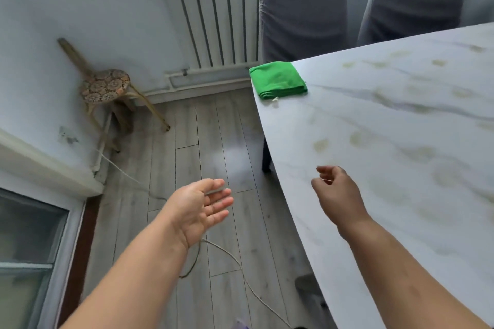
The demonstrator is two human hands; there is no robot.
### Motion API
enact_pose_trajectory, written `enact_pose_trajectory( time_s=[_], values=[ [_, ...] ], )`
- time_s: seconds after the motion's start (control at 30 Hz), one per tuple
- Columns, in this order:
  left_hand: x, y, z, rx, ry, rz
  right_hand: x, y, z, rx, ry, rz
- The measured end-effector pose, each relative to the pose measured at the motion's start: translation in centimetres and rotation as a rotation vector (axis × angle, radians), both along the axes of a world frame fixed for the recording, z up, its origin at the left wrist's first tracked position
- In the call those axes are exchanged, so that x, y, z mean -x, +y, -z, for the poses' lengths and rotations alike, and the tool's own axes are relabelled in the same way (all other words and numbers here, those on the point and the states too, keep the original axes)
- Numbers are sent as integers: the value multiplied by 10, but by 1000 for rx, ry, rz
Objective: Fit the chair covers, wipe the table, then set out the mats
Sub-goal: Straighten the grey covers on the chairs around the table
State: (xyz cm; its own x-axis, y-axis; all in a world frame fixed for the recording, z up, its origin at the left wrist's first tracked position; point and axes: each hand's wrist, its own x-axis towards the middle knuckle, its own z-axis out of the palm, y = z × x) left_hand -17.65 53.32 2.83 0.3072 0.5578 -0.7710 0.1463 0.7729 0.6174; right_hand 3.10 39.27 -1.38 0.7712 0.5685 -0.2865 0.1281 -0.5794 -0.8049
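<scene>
Neither hand holds anything: the left hand [199, 209] is spread over the floor [203, 141], palm turned inward and fingers straight and slightly apart. The right hand [338, 192] hangs over the near edge of the table [401, 168], back up, fingers loosely curled with a gap to the thumb. Both forearms are cut off by the lower edge. A dark shape under the table edge is too hidden to name. A thin cord [240, 264] trails across the floor. Yellowish stains mark the marble-look top. A folded green cloth [278, 79] lies on the far corner. Behind it stand two chairs in grey covers [303, 13], their seats hidden by the table.
</scene>
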Motion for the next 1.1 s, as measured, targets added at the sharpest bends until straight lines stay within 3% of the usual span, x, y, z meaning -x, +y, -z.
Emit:
enact_pose_trajectory(
  time_s=[0.33,0.73,1.1],
  values=[
    [-34,125,-26,-101,6,179,-28,94,-10,-76,-19,149],
    [-159,363,-38,-226,72,308,-149,331,-16,-95,77,198],
    [-277,560,-47,-293,38,483,-230,493,-38,-77,82,297]
  ],
)
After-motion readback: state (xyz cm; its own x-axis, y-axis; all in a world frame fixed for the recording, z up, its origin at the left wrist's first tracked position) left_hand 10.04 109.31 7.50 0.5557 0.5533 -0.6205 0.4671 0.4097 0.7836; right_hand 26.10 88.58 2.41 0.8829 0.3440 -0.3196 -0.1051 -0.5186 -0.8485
